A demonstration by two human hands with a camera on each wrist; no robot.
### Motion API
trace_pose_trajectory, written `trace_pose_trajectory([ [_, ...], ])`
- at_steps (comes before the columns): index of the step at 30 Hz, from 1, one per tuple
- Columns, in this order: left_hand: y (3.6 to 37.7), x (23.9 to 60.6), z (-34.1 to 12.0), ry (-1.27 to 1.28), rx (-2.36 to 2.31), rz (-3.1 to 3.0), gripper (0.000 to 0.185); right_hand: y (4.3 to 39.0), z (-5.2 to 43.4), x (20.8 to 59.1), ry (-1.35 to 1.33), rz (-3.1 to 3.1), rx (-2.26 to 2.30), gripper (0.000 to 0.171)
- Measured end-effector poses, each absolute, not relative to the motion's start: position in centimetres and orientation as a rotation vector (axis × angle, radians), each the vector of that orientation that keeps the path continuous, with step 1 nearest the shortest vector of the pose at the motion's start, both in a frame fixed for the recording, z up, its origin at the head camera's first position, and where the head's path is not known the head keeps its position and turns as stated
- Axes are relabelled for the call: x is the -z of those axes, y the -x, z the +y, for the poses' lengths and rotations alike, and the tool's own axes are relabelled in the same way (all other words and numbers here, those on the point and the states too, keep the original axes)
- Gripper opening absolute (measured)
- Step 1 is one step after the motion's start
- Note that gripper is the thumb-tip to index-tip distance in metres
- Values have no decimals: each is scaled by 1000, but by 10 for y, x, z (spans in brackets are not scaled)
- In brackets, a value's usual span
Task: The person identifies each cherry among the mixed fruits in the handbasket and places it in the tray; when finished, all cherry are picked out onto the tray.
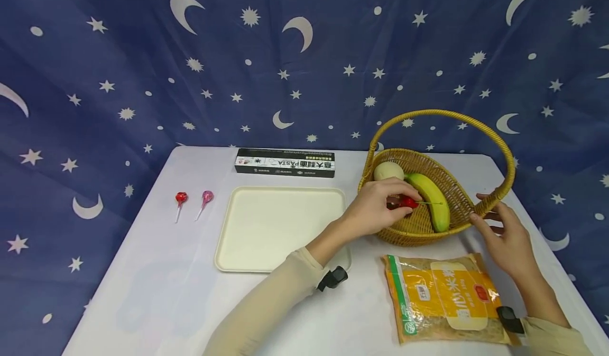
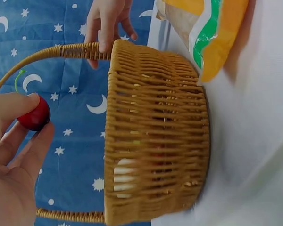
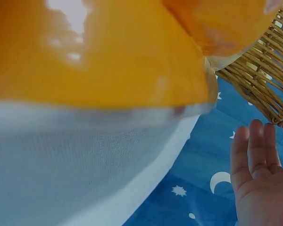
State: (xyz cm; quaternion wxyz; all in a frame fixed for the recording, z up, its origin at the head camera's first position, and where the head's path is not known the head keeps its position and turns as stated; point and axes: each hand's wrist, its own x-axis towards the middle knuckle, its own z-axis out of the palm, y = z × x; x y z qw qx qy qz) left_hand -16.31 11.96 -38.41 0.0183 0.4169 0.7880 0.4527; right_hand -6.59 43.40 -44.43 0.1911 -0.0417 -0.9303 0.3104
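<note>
Head view: basket (image 1: 458, 206) at right of frame, woven wicker-like strands, ribbed, rough, low sheen. Cherry (image 2: 37, 115) in left wrist view, smooth, glossy, plastic-looking. Bag (image 1: 447, 298), lower right of head view: crinkled, shiny plastic film. Tray (image 1: 280, 229), below centre: smooth, matt, plastic-looking. Backdrop (image 1: 228, 44), upper frame: creased matt cloth. Desk (image 1: 162, 261): matt, fine-weave cloth covering.

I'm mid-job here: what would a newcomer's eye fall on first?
Probably the wicker basket with its tall arched handle, toward the back right of the white table, with a yellow banana inside. Next, the glossy red cherry pinched in the left hand, above the basket. The orange packet in front of the basket and the blue star-and-moon cloth behind the table also stand out.
</note>
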Motion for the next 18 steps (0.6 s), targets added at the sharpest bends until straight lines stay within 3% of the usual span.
trace_pose_trajectory([
  [18,154,383,55,-1144,-1790,2331,26,67,436,445,106,-2617,-864,53],
])
